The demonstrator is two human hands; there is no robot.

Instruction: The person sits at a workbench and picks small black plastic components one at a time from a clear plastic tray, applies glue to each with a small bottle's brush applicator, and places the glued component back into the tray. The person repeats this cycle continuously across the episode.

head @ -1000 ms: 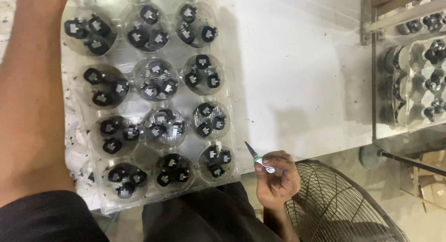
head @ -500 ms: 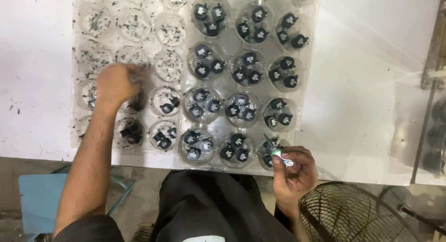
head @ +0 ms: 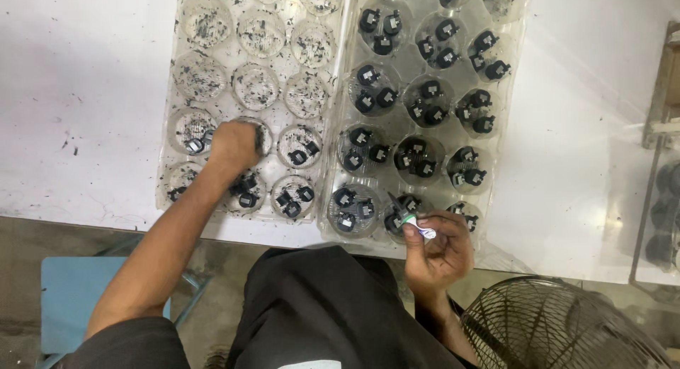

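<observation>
Two clear plastic cup trays lie side by side on a white table. The left tray has mostly bare, soot-speckled cups and a few small black parts in its near rows. The right tray holds several black parts in nearly every cup. My left hand reaches into a cup of the left tray, fingers closed down into it; what it grips is hidden. My right hand holds tweezers at the near edge of the right tray, tips pointing up-left.
A wire fan guard sits at the lower right below the table edge. A blue stool stands at the lower left. Another tray with dark parts shows at the right edge beside a metal frame.
The view has shifted so the left tray is in sight. My left hand has moved right and down to another cup of the left tray. My right hand still holds the tweezers.
</observation>
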